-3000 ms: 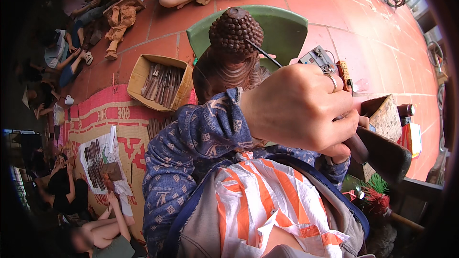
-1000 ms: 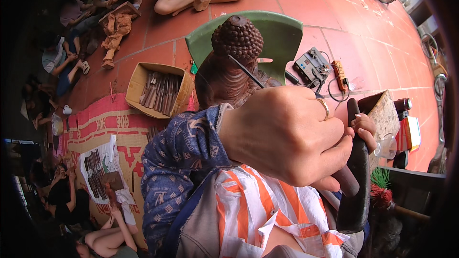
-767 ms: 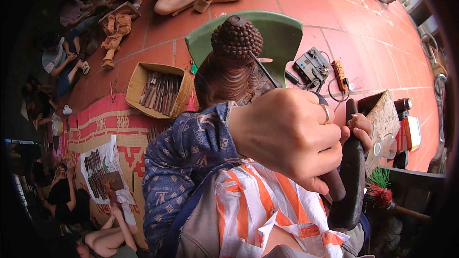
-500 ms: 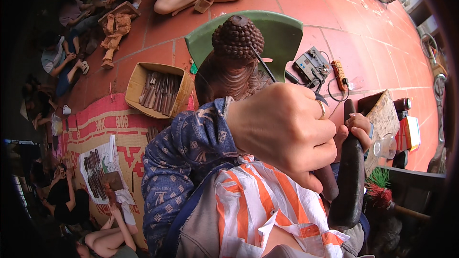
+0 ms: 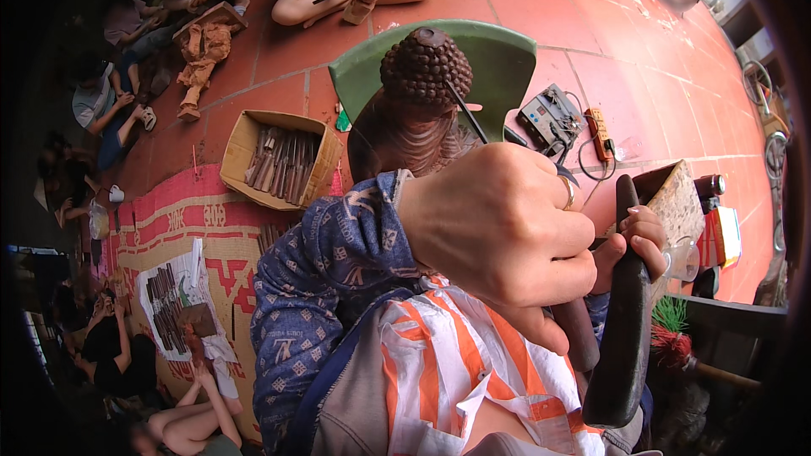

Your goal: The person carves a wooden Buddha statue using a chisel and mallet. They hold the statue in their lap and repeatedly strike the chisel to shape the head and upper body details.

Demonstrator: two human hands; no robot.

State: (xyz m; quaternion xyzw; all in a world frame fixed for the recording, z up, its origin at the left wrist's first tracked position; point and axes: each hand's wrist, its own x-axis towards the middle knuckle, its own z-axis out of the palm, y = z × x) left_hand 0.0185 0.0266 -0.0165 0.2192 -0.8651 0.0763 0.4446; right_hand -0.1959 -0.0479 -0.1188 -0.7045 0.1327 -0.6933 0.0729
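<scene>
A dark brown carved wooden statue (image 5: 422,131), its head covered in rounded knobs, leans in front of me. My left hand (image 5: 507,228), ringed and coming out of a blue patterned sleeve, is closed around a chisel (image 5: 467,114). The thin metal shaft reaches up to the side of the knobbed head, and the round wooden handle shows below my fist. Further right, my right hand (image 5: 638,241) grips a dark wooden mallet (image 5: 619,342) by its narrow upper end. The mallet's thick end hangs down beside the chisel handle, with a small gap between them.
Behind the statue is a green plastic chair (image 5: 498,51). A cardboard box (image 5: 232,173) of chisels stands at left, near more tools on paper (image 5: 169,308). An electric control box (image 5: 551,118) and orange power strip (image 5: 600,131) lie right. Several people sit around.
My right hand and the mallet have moved slightly right and down, away from the chisel handle. The statue's head has shifted a little to the right. My left hand has barely moved.
</scene>
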